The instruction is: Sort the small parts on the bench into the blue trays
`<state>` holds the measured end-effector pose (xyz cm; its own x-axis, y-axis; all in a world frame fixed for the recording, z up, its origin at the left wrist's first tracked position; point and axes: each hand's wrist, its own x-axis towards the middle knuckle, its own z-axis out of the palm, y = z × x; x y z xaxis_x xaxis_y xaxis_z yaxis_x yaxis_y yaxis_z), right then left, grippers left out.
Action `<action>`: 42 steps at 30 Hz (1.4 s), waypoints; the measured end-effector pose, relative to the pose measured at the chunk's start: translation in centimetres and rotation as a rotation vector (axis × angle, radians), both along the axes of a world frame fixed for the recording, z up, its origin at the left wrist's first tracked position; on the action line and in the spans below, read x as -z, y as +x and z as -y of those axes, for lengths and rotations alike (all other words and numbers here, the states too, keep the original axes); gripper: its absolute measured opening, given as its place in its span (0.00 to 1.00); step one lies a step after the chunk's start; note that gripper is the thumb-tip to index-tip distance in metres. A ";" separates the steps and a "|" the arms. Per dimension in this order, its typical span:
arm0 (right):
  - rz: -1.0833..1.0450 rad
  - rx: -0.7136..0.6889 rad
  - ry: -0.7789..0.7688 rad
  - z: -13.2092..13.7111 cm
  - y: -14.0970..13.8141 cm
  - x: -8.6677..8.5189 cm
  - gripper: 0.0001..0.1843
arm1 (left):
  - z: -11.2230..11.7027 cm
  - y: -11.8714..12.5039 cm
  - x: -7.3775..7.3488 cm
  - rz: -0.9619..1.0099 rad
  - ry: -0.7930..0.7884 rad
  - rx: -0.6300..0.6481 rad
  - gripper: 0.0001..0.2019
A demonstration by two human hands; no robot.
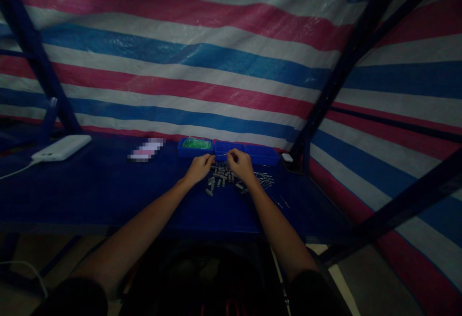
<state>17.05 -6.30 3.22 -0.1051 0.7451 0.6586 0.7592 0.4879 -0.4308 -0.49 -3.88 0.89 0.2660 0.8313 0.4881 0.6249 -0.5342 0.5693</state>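
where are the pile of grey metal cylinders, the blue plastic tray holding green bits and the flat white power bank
pile of grey metal cylinders (pixel 221 177), head view, middle of the pile
blue plastic tray holding green bits (pixel 195 153), head view, front wall
flat white power bank (pixel 63 147), head view, top face

Both my arms reach forward and converge: my left forearm (pixel 144 224) and right forearm (pixel 276 227) are bare, with dark sleeves (pixel 77 299) only at the upper arms. My left hand (pixel 199 168) and right hand (pixel 241 164) sit close together, knuckles up, just apart. On each the fingers (pixel 209 160) curl in to meet the thumb in a pinch. The light is too dim to show whether they grip anything.
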 end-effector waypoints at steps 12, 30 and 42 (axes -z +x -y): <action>-0.224 0.720 -0.086 -2.2 9.0 1.6 0.15 | -1.9 -1.1 1.6 -0.342 -0.057 -0.017 0.10; -0.152 0.723 -0.188 -2.8 8.7 3.0 0.13 | -1.9 -0.8 1.9 -0.361 -0.031 -0.085 0.09; -0.103 0.667 -0.236 -3.4 8.3 3.0 0.15 | -2.5 -1.0 2.3 -0.213 -0.160 -0.063 0.08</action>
